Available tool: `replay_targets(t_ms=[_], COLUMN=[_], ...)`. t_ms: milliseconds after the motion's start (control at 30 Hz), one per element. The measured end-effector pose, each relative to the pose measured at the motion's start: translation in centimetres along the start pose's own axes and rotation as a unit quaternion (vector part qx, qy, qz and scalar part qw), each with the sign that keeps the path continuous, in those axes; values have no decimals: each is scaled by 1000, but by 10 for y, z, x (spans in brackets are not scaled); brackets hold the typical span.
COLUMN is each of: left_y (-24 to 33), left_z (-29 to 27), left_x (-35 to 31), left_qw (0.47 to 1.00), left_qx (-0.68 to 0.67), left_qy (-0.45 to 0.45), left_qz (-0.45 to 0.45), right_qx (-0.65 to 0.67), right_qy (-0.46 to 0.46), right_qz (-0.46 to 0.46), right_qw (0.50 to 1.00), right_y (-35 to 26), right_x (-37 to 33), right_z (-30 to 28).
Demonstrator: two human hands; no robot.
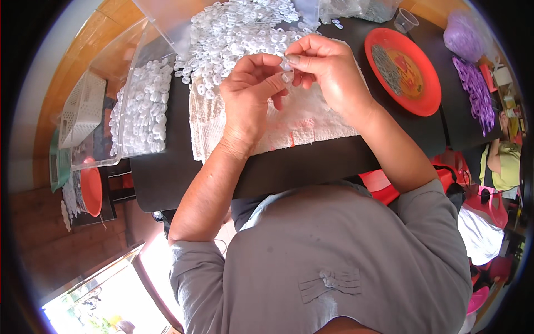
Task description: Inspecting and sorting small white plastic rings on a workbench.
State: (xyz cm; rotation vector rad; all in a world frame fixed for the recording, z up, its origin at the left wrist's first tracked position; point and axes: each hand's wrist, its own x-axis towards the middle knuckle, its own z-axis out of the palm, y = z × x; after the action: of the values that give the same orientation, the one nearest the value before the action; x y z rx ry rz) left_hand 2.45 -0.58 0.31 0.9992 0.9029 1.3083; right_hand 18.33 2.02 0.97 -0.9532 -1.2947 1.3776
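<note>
Over a white towel (245,133) my two hands meet, fingertips almost touching. My left hand (247,97) is closed, pinching a small white plastic piece (287,76) between thumb and fingers. My right hand (331,69) is closed too, its thumb and forefinger pressed together at the same small piece. Fingers cover part of it, so its exact kind does not show. Just beyond the hands spreads a large heap of small white oval plastic pieces (228,36), some lying on the towel's far left edge.
A red plate (428,92) at the right holds a pile of thin metal pins (385,69). Past it lie a clear cup (406,21), a purple bag (464,36) and purple strung pieces (475,94). At left, a clear bin (125,106) holds white pieces (142,111), beside a white basket (83,108).
</note>
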Motion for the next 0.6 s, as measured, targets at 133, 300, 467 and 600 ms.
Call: replay_targets(t_ms=[133,300,467,600], left_y=[-8,-16,-15,-18], left_z=[-2,-8,-8,-7], left_x=[-3,2,0,2], left_qw=[984,938,908,912], left_qx=[139,243,302,284], left_qy=[-6,-23,-21,-17], left_qz=[113,247,290,295], right_qx=[50,120,133,92], right_qy=[-13,-41,-46,-31], right_qz=[42,72,77,79], right_qw=[998,989,987,992], right_y=[1,6,9,3], right_x=[3,1,0,-4], right_z=[-7,-7,-8,-4])
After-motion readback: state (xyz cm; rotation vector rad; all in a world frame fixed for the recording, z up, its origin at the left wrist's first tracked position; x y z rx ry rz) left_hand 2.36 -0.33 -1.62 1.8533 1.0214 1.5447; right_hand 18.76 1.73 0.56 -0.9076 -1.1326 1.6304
